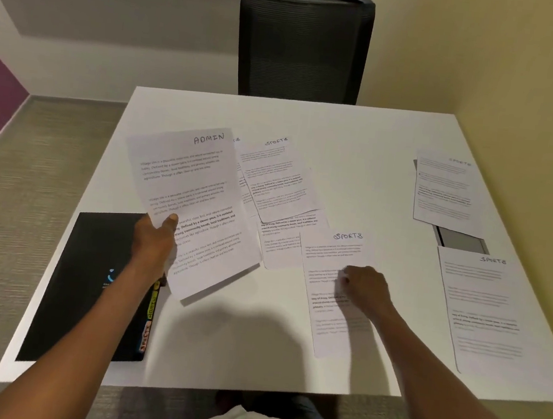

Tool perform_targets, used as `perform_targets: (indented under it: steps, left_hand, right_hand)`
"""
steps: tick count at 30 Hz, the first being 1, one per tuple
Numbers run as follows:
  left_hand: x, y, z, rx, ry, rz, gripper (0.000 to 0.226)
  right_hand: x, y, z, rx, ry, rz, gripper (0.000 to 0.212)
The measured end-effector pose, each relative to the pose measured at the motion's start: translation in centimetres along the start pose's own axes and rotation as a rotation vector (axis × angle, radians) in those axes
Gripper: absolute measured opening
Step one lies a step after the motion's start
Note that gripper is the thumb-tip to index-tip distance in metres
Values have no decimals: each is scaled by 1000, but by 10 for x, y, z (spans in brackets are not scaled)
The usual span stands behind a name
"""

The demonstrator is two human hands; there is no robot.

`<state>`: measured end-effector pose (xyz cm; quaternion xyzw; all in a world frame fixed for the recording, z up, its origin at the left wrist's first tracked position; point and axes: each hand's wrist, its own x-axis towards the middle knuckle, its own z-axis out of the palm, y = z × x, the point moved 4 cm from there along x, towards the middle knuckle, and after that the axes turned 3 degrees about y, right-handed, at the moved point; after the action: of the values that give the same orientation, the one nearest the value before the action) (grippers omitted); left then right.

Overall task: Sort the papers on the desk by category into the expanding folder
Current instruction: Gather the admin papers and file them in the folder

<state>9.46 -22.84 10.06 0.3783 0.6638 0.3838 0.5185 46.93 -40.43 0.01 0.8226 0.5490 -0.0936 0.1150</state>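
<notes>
On the white desk (288, 331), the left hand (152, 240) pinches an ADMIN sheet (190, 199), thumb on top, lifting it above the black folder (87, 284) at the desk's left edge. The right hand (364, 286) rests on a SPORTS sheet (331, 319), fingers curled down against the paper. More SPORTS sheets lie in a pile (281, 189) at centre and two (445, 194) at right. A chair (302, 45) stands beyond.

The body print on every sheet is too blurred to read. A grey object (461, 240) by the right wall lies mostly under two sheets, its kind unclear. The right hand (364, 286) hides its fingertips. The folder's tabs (149, 319) are partly covered by the left forearm.
</notes>
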Motion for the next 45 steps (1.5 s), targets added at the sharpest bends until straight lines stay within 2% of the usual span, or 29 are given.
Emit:
perform_targets:
  steps: [2, 4, 6, 8, 10, 12, 14, 17, 20, 23, 27, 29, 33, 39, 42, 45]
  left_hand:
    - [1, 1, 4, 19, 12, -1, 30]
    - [2, 3, 10, 29, 28, 4, 30]
    - [3, 7, 15, 40, 44, 11, 31]
    - [4, 10, 20, 52, 56, 19, 32]
    - [7, 11, 25, 65, 72, 21, 33]
    - [9, 10, 29, 45, 80, 3, 33]
    - [10, 7, 33, 44, 90, -18, 32]
    - [6, 5, 36, 50, 123, -14, 33]
    - [2, 3, 36, 69, 142, -18, 33]
    - [1, 1, 32, 88, 148, -49, 25]
    - [1, -1, 25, 95, 167, -70, 26]
    - [0, -2, 24, 78, 168, -74, 29]
    - [-4, -4, 27, 39, 141, -59, 31]
    - [-5, -1, 42, -8, 88, -25, 31]
    - [-2, -4, 48, -1, 59, -56, 14]
    - [-5, 0, 56, 18, 42, -46, 28]
  right_hand:
    - [9, -10, 1, 25, -97, -53, 29]
    - [10, -5, 12, -82, -157, -62, 30]
    - [15, 9, 17, -79, -144, 1, 22]
    - [22, 30, 8, -41, -95, 108, 24]
    - [32, 50, -11, -29, -60, 145, 9]
    - [44, 66, -11, -75, -34, 172, 21]
    - [56, 68, -17, -38, 17, 134, 24]
    - [86, 43, -19, 228, 43, 73, 29]
    - [108, 2, -19, 363, 30, 24, 36]
    - [107, -30, -25, 373, 11, 109, 53]
    - [114, -35, -18, 459, -32, 242, 60]
    - [118, -34, -14, 561, -51, 273, 53]
    - [113, -25, -17, 713, 17, 332, 25]
    - [80, 8, -15, 1011, 119, 498, 19]
    - [65, 26, -18, 1066, 150, 552, 22]
    - [46, 39, -23, 1122, 181, 588, 22]
